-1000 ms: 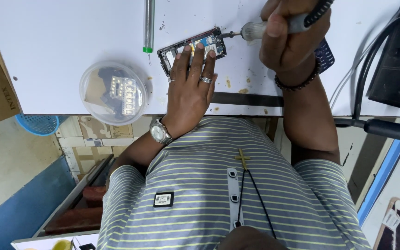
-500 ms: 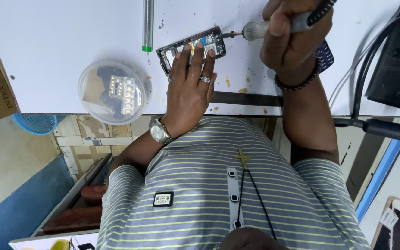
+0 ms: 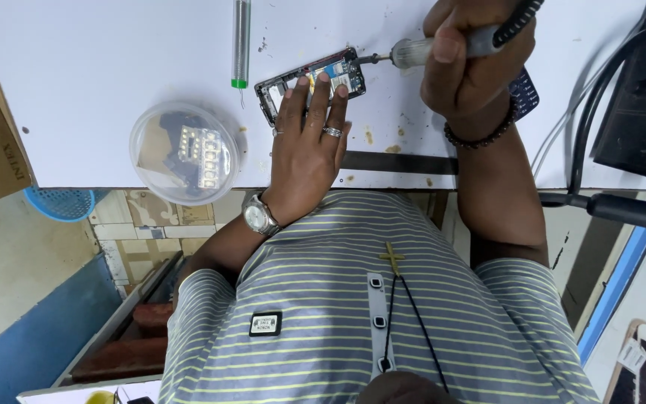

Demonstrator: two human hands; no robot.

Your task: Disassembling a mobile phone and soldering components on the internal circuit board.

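An opened small phone [image 3: 340, 69] with its circuit board showing lies on the white table [image 3: 99, 67]. My left hand [image 3: 308, 142], with a ring and a wristwatch, lies flat with its fingertips pressing on the phone's near edge. My right hand [image 3: 465, 75], with a bead bracelet, grips a pen-shaped tool [image 3: 413, 51] that has a grey body and a black grip. The tool's metal tip touches the phone's right end.
A round clear plastic tub [image 3: 185, 153] holding small parts sits at the table's near edge, left of my left hand. A silver tube with a green end [image 3: 241, 45] lies behind it. A dark keypad device [image 3: 526, 91] lies under my right wrist. Black equipment [image 3: 637, 97] and cables [image 3: 585, 105] stand at the right.
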